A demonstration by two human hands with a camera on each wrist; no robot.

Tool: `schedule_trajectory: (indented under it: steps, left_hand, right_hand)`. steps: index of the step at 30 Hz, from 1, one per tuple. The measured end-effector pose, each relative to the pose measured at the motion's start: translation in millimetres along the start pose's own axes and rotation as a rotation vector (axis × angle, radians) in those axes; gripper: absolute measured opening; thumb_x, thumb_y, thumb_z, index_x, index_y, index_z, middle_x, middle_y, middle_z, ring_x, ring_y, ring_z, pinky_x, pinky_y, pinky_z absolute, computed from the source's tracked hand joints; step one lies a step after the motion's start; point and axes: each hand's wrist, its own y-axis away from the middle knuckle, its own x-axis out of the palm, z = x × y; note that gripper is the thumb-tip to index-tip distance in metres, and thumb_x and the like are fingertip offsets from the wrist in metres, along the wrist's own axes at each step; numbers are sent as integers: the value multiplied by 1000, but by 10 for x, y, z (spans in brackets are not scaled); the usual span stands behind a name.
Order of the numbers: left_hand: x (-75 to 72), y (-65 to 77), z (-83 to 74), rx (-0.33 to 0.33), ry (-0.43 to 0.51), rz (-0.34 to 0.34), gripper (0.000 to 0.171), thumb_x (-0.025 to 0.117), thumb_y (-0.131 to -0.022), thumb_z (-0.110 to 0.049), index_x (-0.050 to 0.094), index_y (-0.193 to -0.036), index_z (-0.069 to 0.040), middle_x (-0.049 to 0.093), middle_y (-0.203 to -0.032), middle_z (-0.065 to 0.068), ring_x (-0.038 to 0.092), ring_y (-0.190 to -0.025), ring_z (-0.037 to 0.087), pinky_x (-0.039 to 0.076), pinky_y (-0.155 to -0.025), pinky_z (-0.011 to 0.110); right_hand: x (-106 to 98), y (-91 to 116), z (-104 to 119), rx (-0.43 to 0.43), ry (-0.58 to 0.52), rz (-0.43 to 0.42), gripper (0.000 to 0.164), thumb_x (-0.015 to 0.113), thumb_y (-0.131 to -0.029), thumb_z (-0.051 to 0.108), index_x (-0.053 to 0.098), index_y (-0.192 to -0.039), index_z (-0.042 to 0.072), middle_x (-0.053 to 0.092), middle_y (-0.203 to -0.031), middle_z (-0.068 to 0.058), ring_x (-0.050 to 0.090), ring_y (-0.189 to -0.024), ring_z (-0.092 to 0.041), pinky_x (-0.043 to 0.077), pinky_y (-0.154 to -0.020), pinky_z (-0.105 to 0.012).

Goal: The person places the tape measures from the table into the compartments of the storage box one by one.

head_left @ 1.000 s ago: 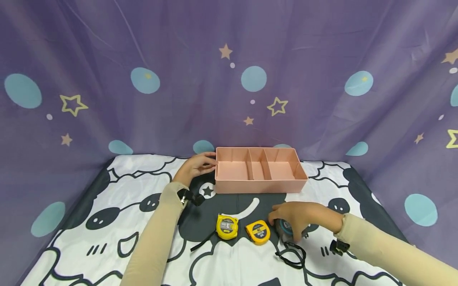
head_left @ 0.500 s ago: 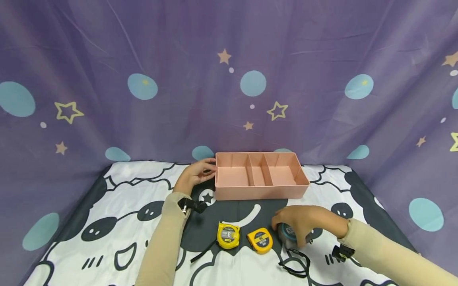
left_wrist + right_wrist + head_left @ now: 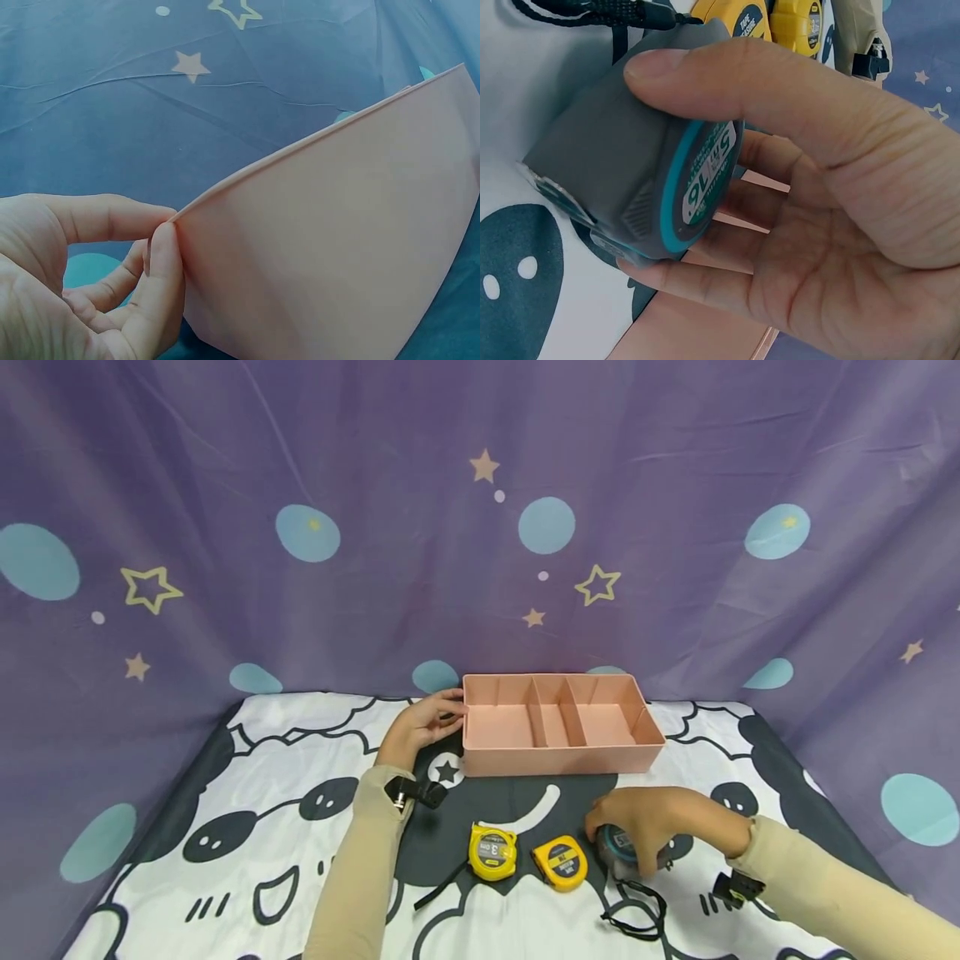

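At the left end of a pink divided box [image 3: 555, 763], my left hand [image 3: 426, 722] pinches the rim; the left wrist view shows a thumb and finger meeting at a corner of the pale wall [image 3: 322, 225]. My right hand [image 3: 663, 814] grips a grey tape measure with a teal ring [image 3: 592, 142], thumb over one side and fingers round the other. It sits low over the cloth, partly hidden by the hand in the head view. From it trails a black wrist strap [image 3: 637, 928]. Just left lie an orange-yellow tape measure [image 3: 561, 862] and a yellow one [image 3: 492, 853].
Two dividers split the box into three compartments. A black strap [image 3: 442, 885] runs from the yellow tape measure. The table wears a black-and-white cartoon cloth [image 3: 247, 793]. Behind it hangs a purple curtain [image 3: 375, 527] with stars and dots.
The whole head view has shifted slightly. Both hands keep their places, left at the box's end and right around the grey tape measure.
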Motion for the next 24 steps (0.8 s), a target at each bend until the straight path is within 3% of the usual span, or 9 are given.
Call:
schedule_trajectory:
  steps: [12,19,24]
  left_hand:
    - [13,18,25,-19,32,21,26,57,-97,7,56,-110,-16,52,-103,8,56,-80,13,56,-63,14]
    - [23,38,33,-18,19,6,39,60,-96,7,51,-130,-9,54,-98,5,56,-78,12,55,-62,14]
    - [36,41,8,-5,-8,5,51,57,-97,7,43,-144,-6,54,-98,6,55,-78,11,55,-63,14]
  right_hand:
    - [19,14,52,14,9,-5,69,94,-55,1,69,-114,27,58,-108,15,54,-94,-4,53,-81,-23]
    - [-35,60,58,4,-18,-27,71,93,-55,0,69,-116,26,59,-110,14,55,-94,-6,54,-78,-23]
    - [-158,142,81,-73,-24,-97,72,91,-55,1,69,-120,22,61,-113,12,56,-97,-5,53,-81,-23]
